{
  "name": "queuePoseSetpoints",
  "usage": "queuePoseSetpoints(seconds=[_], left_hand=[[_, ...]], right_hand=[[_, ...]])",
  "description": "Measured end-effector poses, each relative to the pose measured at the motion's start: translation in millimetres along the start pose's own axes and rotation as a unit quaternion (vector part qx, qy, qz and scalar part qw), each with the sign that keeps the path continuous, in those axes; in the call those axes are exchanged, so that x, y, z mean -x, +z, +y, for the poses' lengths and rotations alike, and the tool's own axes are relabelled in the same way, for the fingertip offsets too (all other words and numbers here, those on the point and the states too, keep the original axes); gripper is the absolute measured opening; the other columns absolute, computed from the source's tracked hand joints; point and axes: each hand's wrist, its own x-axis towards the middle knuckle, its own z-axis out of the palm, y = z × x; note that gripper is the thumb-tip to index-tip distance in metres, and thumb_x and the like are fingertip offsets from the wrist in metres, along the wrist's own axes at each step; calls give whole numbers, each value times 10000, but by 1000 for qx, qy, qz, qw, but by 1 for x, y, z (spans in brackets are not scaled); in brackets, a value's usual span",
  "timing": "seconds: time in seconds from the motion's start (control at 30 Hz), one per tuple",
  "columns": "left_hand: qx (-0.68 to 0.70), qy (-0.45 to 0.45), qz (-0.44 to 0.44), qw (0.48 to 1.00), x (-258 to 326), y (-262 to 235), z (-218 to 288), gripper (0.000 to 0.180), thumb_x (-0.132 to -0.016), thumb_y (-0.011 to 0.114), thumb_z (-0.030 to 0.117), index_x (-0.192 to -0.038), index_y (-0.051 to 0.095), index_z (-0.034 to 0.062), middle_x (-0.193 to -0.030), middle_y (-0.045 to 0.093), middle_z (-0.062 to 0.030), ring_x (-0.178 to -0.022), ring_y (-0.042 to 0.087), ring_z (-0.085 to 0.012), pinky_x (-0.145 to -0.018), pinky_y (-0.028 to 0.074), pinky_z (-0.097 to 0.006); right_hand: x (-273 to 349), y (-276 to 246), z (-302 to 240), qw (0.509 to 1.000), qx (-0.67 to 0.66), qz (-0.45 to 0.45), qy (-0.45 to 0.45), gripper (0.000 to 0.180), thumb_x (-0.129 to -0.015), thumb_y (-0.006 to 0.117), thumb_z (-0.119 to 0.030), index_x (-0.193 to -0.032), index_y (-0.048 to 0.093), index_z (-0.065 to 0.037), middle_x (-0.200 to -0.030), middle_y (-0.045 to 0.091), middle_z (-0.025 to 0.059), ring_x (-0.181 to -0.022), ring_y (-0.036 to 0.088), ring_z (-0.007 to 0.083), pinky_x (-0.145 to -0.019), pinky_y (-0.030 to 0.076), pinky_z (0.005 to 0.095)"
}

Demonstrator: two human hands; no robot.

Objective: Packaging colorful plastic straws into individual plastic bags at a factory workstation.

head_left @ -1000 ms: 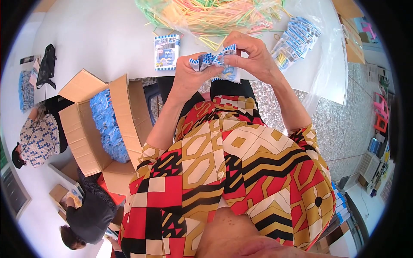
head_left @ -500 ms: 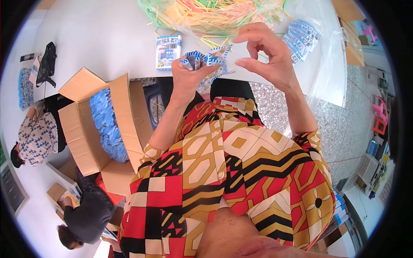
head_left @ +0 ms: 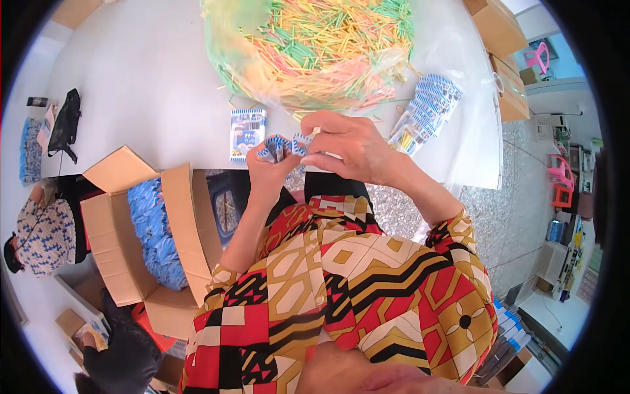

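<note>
My left hand [head_left: 262, 180] is closed around a bunch of small plastic packets [head_left: 276, 150] with blue-and-white striped edges, held at the table's near edge. My right hand [head_left: 357, 148] meets it from the right, thumb and fingers pinching at the rim of the outermost packet; its contents are hidden by the fingers. Just beyond my left hand a flat printed packet [head_left: 248, 135] lies on the table. A large clear plastic bag [head_left: 230, 72] of loose thin sticks [head_left: 321, 39] in green, yellow, orange and pink lies farther off.
Overlapping striped packets [head_left: 430, 105] lie at the right of the white table [head_left: 138, 85]. An open cardboard box [head_left: 187, 223] with blue packets [head_left: 154, 230] stands at my left. Two people work beyond it. Closed cartons [head_left: 508, 85] stand at the far right.
My right hand, apart from the packets before with its thumb and finger spread, has come left and down onto them. The whole view has shifted, showing more of the bag of sticks.
</note>
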Motion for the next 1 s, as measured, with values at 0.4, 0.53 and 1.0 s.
queuePoseSetpoints(seconds=[0.4, 0.53, 1.0], left_hand=[[81, -23, 11, 996, -17, -2, 25, 301, -668, 698, -131, -912, 569, -12, -846, 643, -82, -728, 621, -126, -661, 534, -274], [74, -40, 16, 996, -34, -11, 27, 313, -670, 683, -146, -932, 566, -22, -877, 639, -96, -764, 630, -148, -689, 543, -292], [24, -92, 13, 995, -66, 32, 8, 347, -678, 696, -113, -984, 551, -37, -907, 641, -106, -774, 636, -153, -700, 544, -288]], right_hand=[[-35, -84, 185, 949, 68, 215, 222, 122, -838, 598, -105, -947, 619, -54, -820, 622, 20, -692, 557, 82, -617, 449, 227], [-24, -123, 275, 929, 241, 160, 232, 242, -782, 581, -62, -1021, 610, -77, -1025, 635, 97, -872, 611, 267, -742, 488, 354], [-22, -172, 366, 940, 286, -51, 177, 601, -681, 533, 30, -1259, 459, -118, -1268, 493, 135, -1205, 419, 334, -1017, 358, 411]])
